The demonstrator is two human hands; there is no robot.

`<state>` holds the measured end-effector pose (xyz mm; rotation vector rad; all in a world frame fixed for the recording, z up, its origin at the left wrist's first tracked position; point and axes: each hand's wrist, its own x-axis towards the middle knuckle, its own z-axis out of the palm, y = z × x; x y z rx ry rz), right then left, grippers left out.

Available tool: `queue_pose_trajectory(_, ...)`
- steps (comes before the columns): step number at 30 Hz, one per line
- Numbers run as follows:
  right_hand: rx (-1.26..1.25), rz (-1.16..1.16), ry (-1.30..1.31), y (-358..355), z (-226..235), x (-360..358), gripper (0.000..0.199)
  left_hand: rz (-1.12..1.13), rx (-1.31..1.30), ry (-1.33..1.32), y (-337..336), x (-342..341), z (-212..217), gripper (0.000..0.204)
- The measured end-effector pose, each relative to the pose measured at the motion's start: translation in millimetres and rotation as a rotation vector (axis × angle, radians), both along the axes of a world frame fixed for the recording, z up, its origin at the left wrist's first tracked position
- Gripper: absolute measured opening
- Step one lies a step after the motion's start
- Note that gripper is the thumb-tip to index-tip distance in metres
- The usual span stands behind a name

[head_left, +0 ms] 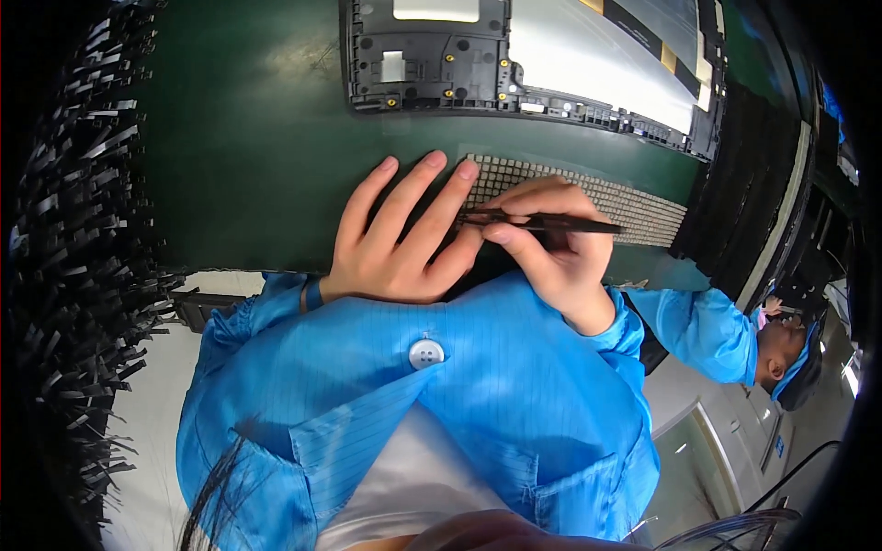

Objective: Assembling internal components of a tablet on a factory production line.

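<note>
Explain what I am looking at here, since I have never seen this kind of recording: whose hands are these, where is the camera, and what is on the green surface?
This is one picture from a wide camera worn on a person's head, looking down, so straight edges bend near the rim. The two bare hands belong to that person, whose blue coat sleeves come in from below. The left hand lies flat, fingers spread, on the green mat. The right hand holds thin black tweezers, tips pointing toward the left fingertips. Under both hands lies a long sheet of small grey squares. Beyond it sits a large flat panel in a black frame with a shiny silver back. At the right edge, another person in a blue coat works nearby.
</note>
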<state>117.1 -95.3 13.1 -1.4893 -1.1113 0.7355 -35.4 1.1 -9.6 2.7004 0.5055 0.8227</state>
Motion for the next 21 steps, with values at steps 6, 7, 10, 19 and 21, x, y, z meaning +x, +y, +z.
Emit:
queue_pose_trajectory(6, -0.075, -0.033, -0.025, 2.1, -0.7, -4.4, 0.022, 0.004, -0.003, -0.005, -0.4, -0.6, -1.1, 0.010)
queue_pose_trajectory(7, -0.073, -0.050, -0.027, 2.1, -0.7, -5.5, 0.022, 0.005, -0.004, -0.005, -0.2, -0.6, -1.2, 0.010)
queue_pose_trajectory(10, -0.108, -0.060, -0.018, 1.5, 1.8, -3.4, 0.021, 0.002, -0.006, -0.001, -0.4, -0.1, -0.9, 0.010)
queue_pose_trajectory(19, -0.098, -0.039, -0.063, 5.7, 5.3, -6.1, 0.021, -0.002, -0.017, 0.017, -0.4, -0.5, -1.7, 0.012)
queue_pose_trajectory(21, -0.074, 0.007, -0.102, 6.8, 7.2, -4.7, 0.021, 0.002, -0.004, -0.004, -0.7, -0.7, -3.7, 0.015)
